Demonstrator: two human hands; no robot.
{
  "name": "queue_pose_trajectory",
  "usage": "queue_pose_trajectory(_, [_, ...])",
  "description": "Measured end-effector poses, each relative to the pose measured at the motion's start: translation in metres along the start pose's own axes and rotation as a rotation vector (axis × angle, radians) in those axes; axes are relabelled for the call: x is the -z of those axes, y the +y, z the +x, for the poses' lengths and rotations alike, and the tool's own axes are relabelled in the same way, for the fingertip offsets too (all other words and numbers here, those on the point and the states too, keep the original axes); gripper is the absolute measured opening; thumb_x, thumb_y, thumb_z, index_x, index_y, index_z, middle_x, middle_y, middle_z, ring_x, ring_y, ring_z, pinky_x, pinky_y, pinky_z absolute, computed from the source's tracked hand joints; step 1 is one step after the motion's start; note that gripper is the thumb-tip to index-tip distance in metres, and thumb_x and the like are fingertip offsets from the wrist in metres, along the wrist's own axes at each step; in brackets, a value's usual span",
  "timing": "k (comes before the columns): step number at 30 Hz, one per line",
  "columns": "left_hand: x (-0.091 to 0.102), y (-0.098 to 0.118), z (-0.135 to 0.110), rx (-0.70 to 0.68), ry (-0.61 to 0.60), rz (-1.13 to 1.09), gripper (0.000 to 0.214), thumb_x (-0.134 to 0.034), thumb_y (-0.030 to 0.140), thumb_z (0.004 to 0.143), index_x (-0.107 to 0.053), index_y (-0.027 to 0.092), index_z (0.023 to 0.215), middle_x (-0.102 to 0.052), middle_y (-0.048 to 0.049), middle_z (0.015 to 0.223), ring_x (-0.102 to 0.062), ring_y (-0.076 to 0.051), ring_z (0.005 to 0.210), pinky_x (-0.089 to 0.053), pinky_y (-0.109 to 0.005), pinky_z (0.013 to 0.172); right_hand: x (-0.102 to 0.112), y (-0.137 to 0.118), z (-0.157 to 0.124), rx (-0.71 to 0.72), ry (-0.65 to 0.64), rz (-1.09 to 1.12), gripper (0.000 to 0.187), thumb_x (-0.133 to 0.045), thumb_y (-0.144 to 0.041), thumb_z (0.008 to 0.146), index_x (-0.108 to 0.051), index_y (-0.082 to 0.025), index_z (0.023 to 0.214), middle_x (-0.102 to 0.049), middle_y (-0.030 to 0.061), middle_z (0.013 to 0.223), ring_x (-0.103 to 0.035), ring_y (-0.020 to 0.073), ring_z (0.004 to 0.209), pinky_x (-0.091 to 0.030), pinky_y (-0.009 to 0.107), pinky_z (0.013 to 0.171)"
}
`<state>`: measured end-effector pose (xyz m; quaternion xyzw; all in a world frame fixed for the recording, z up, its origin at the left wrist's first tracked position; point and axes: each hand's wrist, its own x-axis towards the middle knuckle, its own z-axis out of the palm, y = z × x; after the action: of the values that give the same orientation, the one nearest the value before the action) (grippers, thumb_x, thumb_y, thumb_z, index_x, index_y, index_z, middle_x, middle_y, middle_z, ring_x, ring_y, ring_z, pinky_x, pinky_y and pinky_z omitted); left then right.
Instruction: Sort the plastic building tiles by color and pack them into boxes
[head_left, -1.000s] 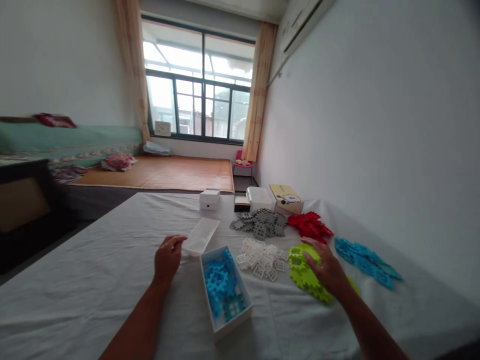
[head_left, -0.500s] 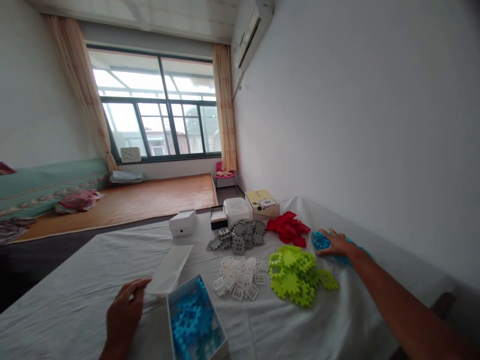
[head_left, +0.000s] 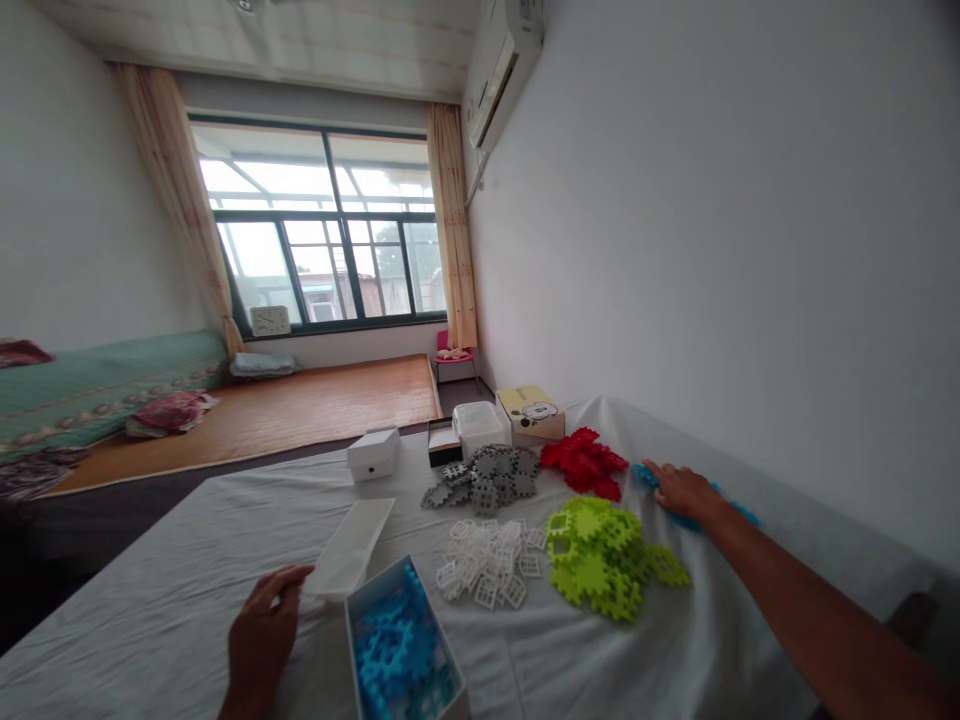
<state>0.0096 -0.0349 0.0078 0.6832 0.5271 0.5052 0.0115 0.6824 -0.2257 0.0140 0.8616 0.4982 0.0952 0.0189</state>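
My right hand [head_left: 684, 494] reaches to the far right of the table, its fingers curled down over blue plastic building pieces [head_left: 739, 510]. Part of that pile is hidden beneath it. My left hand [head_left: 264, 625] is low at the left, fingers loosely bent and thumb apart, with its fingertips at the edge of a whitish box lid [head_left: 351, 545]. Whether they touch the lid I cannot tell. Right of the lid stands a white open box [head_left: 442, 655] with blue pieces [head_left: 396, 640] in it.
Piles of lime green [head_left: 600, 560], clear white [head_left: 491, 562], grey [head_left: 487, 480] and red [head_left: 585, 460] pieces lie on the cloth-covered table [head_left: 187, 580]. Behind them are a white box [head_left: 373, 455], a black box [head_left: 444, 443], a plastic container [head_left: 480, 425] and a yellow box [head_left: 530, 412].
My right hand's fingers have drawn in over the blue pieces, and the thumb no longer shows spread out. My left hand stays by the lid. The whole view has shifted slightly.
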Motion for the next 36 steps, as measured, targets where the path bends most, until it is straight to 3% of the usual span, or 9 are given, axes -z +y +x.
queue_pose_trajectory(5, [0.0, -0.003, -0.001, -0.005, -0.011, -0.009, 0.025, -0.046, 0.035, 0.07, -0.067, 0.023, 0.075, -0.068, -0.0037, 0.087, -0.065, -0.02, 0.082, -0.051, -0.029, 0.072, 0.001, -0.004, 0.001, 0.003, 0.028, 0.01, 0.051, -0.037, -0.017, 0.08, -0.048, -0.029, 0.129, -0.061, 0.0154, 0.101, -0.06, 0.0288, 0.086, -0.042, 0.04, 0.073])
queue_pose_trajectory(10, [0.002, 0.002, -0.001, -0.018, -0.007, -0.04, 0.023, -0.047, 0.035, 0.07, -0.067, 0.023, 0.075, -0.069, -0.0032, 0.085, -0.065, -0.021, 0.082, -0.052, -0.029, 0.069, 0.007, -0.004, -0.005, -0.008, 0.067, 0.016, 0.051, -0.035, -0.016, 0.08, -0.049, -0.031, 0.127, -0.059, 0.0127, 0.109, -0.058, 0.0283, 0.089, -0.043, 0.037, 0.068])
queue_pose_trajectory(16, [0.003, 0.011, -0.002, 0.004, 0.018, -0.032, 0.025, -0.046, 0.036, 0.07, -0.067, 0.024, 0.072, -0.069, -0.0032, 0.084, -0.065, -0.021, 0.08, -0.052, -0.031, 0.073, 0.017, 0.0, -0.018, -0.015, 0.177, -0.041, 0.052, -0.034, -0.012, 0.081, -0.045, -0.024, 0.13, -0.055, 0.016, 0.114, -0.057, 0.0289, 0.089, -0.045, 0.039, 0.065])
queue_pose_trajectory(20, [0.002, 0.009, -0.002, 0.003, -0.004, -0.04, 0.026, -0.045, 0.035, 0.071, -0.068, 0.022, 0.074, -0.069, -0.0035, 0.086, -0.065, -0.021, 0.082, -0.051, -0.031, 0.072, 0.032, 0.007, -0.023, -0.039, 0.261, -0.074, 0.049, -0.037, -0.012, 0.082, -0.044, -0.021, 0.13, -0.056, 0.0158, 0.111, -0.058, 0.0272, 0.086, -0.046, 0.037, 0.064])
queue_pose_trajectory(23, [-0.001, 0.007, -0.001, 0.008, -0.001, -0.063, 0.026, -0.045, 0.034, 0.072, -0.068, 0.022, 0.075, -0.069, -0.0036, 0.087, -0.064, -0.021, 0.083, -0.051, -0.031, 0.074, 0.054, -0.002, -0.027, -0.017, 0.334, -0.063, 0.049, -0.041, -0.014, 0.082, -0.042, -0.021, 0.13, -0.057, 0.0135, 0.112, -0.059, 0.0249, 0.088, -0.047, 0.036, 0.069])
queue_pose_trajectory(26, [-0.001, 0.009, -0.004, 0.02, 0.003, -0.102, 0.024, -0.046, 0.031, 0.073, -0.068, 0.022, 0.075, -0.069, -0.0033, 0.086, -0.064, -0.02, 0.082, -0.05, -0.029, 0.076, 0.086, -0.04, -0.039, 0.111, 0.459, 0.074, 0.048, -0.043, -0.02, 0.082, -0.04, -0.022, 0.13, -0.056, 0.011, 0.118, -0.059, 0.0234, 0.094, -0.048, 0.033, 0.075])
queue_pose_trajectory(30, [0.0, 0.018, -0.009, 0.031, 0.005, -0.159, 0.023, -0.046, 0.024, 0.075, -0.068, 0.02, 0.074, -0.068, -0.0041, 0.084, -0.063, -0.018, 0.082, -0.05, -0.027, 0.075, 0.131, -0.133, -0.075, 0.293, 0.537, 0.37, 0.05, -0.047, -0.036, 0.08, -0.039, -0.023, 0.128, -0.057, 0.0092, 0.121, -0.061, 0.0247, 0.095, -0.049, 0.032, 0.074])
queue_pose_trajectory(33, [0.0, 0.02, -0.012, 0.041, 0.009, -0.193, 0.022, -0.046, 0.017, 0.075, -0.068, 0.019, 0.073, -0.067, -0.0044, 0.083, -0.062, -0.016, 0.081, -0.05, -0.026, 0.074, 0.158, -0.211, -0.112, 0.388, 0.39, 0.65, 0.052, -0.053, -0.042, 0.076, -0.041, -0.023, 0.123, -0.063, 0.0079, 0.105, -0.063, 0.0216, 0.077, -0.051, 0.033, 0.069])
queue_pose_trajectory(36, [0.0, 0.019, -0.014, 0.068, 0.023, -0.203, 0.023, -0.046, 0.013, 0.075, -0.068, 0.019, 0.075, -0.066, -0.0039, 0.083, -0.061, -0.015, 0.08, -0.049, -0.025, 0.073, 0.169, -0.278, -0.146, 0.57, 0.08, 0.942, 0.051, -0.055, -0.043, 0.077, -0.041, -0.023, 0.121, -0.063, 0.0045, 0.093, -0.06, 0.0168, 0.067, -0.052, 0.03, 0.062])
